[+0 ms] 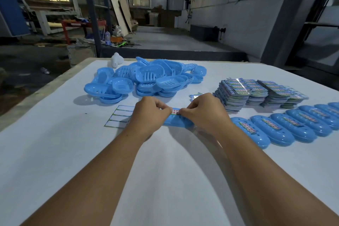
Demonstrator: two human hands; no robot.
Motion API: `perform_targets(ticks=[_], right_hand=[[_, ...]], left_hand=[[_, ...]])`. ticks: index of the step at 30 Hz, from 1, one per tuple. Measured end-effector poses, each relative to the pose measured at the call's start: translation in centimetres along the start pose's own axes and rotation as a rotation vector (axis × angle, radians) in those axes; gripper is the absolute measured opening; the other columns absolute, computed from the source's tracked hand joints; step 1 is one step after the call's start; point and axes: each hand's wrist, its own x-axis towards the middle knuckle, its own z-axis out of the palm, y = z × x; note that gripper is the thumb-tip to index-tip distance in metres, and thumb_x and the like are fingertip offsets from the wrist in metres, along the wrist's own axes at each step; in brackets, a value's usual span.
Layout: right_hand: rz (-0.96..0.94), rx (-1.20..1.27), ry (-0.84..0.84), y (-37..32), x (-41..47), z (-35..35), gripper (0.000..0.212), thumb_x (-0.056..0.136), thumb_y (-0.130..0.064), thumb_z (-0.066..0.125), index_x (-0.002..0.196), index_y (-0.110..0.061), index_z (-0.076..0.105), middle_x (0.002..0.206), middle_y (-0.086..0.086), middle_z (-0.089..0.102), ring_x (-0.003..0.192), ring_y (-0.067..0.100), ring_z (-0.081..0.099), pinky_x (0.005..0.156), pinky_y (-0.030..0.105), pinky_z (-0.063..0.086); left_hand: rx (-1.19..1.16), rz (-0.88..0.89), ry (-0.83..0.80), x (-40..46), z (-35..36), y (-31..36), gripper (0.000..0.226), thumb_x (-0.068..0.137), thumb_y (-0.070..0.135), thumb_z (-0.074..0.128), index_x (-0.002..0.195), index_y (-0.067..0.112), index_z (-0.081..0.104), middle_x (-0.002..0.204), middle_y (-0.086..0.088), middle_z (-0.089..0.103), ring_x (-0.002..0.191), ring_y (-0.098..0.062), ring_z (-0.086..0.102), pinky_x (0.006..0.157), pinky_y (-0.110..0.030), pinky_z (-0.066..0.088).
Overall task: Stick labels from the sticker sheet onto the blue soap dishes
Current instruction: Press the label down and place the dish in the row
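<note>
Landmark: blue oval plastic soap dish [176, 124] lying upside down on the white-covered bench [165, 180], in front of the person.
Label: printed red-and-green paper label [175, 111] lies along the top of that dish, between the two hands.
Left hand: left hand [149, 113] sits at the dish's left end, fingers curled, fingertips pinching the label's left end.
Right hand: right hand [203, 111] sits at the dish's right end, fingers curled, thumb and fingertips pinching the label's right end.
Sticker sheet: white backing sheet with green-edged blank strips [120, 116] lies flat just left of the dish, partly under the left hand.
Unlabelled stock: loose heap of blue slotted plastic soap dishes [146, 80] lies beyond the dish, towards the far edge of the bench.
Labelled stock: row of overlapping blue dishes with labels on top [286, 126] runs off to the right of the dish.
Spare sheets: stacks of printed sticker sheets [256, 92] stand right of and beyond the dish, behind that row.
Other: small white plastic object [116, 59] sits at the far left of the heap; its kind cannot be told.
</note>
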Motion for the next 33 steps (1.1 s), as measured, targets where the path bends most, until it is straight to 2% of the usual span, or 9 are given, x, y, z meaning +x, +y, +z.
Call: perform_targets(ticks=[8, 13, 17, 20, 23, 26, 29, 31, 33], right_hand=[[0.045, 0.044, -0.025, 0.0, -0.1, -0.3, 0.025, 0.069, -0.045, 0.081, 0.058, -0.023, 0.075, 0.056, -0.006, 0.066, 0.065, 0.017, 0.065, 0.057, 0.031, 0.050], [0.024, 0.035, -0.008, -0.1, -0.1, -0.1, 0.027, 0.066, -0.044, 0.081, 0.061, -0.020, 0.068, 0.059, -0.008, 0.065, 0.066, 0.015, 0.063, 0.060, 0.031, 0.050], [-0.080, 0.048, 0.018, -0.1, -0.2, 0.0, 0.026, 0.072, -0.042, 0.080, 0.084, -0.025, 0.063, 0.080, -0.011, 0.062, 0.074, 0.010, 0.058, 0.065, 0.030, 0.046], [-0.228, 0.110, -0.031, -0.3, -0.6, 0.6, 0.026, 0.082, -0.036, 0.074, 0.106, -0.028, 0.070, 0.102, -0.015, 0.067, 0.094, 0.007, 0.061, 0.078, 0.022, 0.044], [-0.316, 0.107, -0.149, -0.6, -0.9, 1.0, 0.046, 0.083, -0.034, 0.073, 0.128, -0.031, 0.065, 0.119, -0.013, 0.067, 0.110, 0.007, 0.061, 0.089, 0.022, 0.044], [-0.337, 0.012, -0.192, -0.7, -1.3, 0.6, 0.062, 0.080, -0.041, 0.074, 0.137, -0.044, 0.052, 0.118, -0.013, 0.061, 0.100, 0.007, 0.057, 0.082, 0.024, 0.042], [-0.309, -0.208, -0.185, -0.5, -1.7, -0.3, 0.067, 0.079, -0.057, 0.066, 0.142, -0.049, 0.044, 0.124, -0.006, 0.056, 0.109, 0.016, 0.056, 0.088, 0.033, 0.046], [-0.254, -0.341, -0.210, -0.3, -2.0, -1.3, 0.059, 0.078, -0.065, 0.061, 0.134, -0.049, 0.052, 0.124, -0.006, 0.056, 0.110, 0.019, 0.056, 0.089, 0.036, 0.049], [-0.188, -0.413, -0.243, 0.1, -2.4, -2.6, 0.052, 0.075, -0.068, 0.060, 0.120, -0.043, 0.061, 0.114, -0.010, 0.059, 0.097, 0.016, 0.056, 0.079, 0.034, 0.049]], left_hand=[[0.041, 0.015, 0.015, -0.2, 0.5, 0.0, 0.010, 0.078, 0.034, 0.077, 0.077, 0.024, 0.075, 0.062, 0.009, 0.060, 0.059, -0.010, 0.055, 0.053, -0.023, 0.035], [0.095, 0.073, 0.029, -0.4, 0.7, 0.2, 0.012, 0.079, 0.037, 0.076, 0.082, 0.028, 0.069, 0.065, 0.008, 0.060, 0.063, -0.012, 0.058, 0.057, -0.027, 0.043], [0.139, 0.077, 0.017, -0.2, 0.6, 0.1, 0.029, 0.080, 0.041, 0.075, 0.106, 0.030, 0.063, 0.078, 0.002, 0.067, 0.082, -0.020, 0.065, 0.078, -0.039, 0.055], [0.099, 0.087, 0.011, -0.3, 0.5, 0.1, 0.024, 0.084, 0.037, 0.071, 0.105, 0.032, 0.061, 0.072, 0.005, 0.065, 0.076, -0.019, 0.065, 0.076, -0.040, 0.056], [0.072, 0.084, 0.033, -0.4, 0.1, 0.3, 0.014, 0.089, 0.029, 0.060, 0.102, 0.034, 0.060, 0.070, 0.006, 0.066, 0.074, -0.017, 0.064, 0.073, -0.040, 0.056], [0.122, 0.082, 0.049, -0.5, -0.2, 0.2, 0.017, 0.091, 0.028, 0.051, 0.104, 0.034, 0.060, 0.082, 0.002, 0.068, 0.081, -0.023, 0.064, 0.075, -0.041, 0.055], [0.174, 0.062, 0.026, -0.4, -0.1, -0.5, 0.017, 0.095, 0.032, 0.050, 0.109, 0.032, 0.059, 0.095, 0.002, 0.069, 0.088, -0.023, 0.064, 0.081, -0.042, 0.055], [0.198, 0.057, 0.019, -0.3, 0.0, -0.9, 0.018, 0.097, 0.036, 0.051, 0.112, 0.032, 0.058, 0.092, 0.005, 0.067, 0.087, -0.020, 0.064, 0.082, -0.039, 0.055], [0.216, 0.071, 0.016, -0.1, 0.1, -1.1, 0.017, 0.097, 0.039, 0.052, 0.111, 0.032, 0.058, 0.084, 0.010, 0.065, 0.082, -0.016, 0.064, 0.079, -0.036, 0.054]])
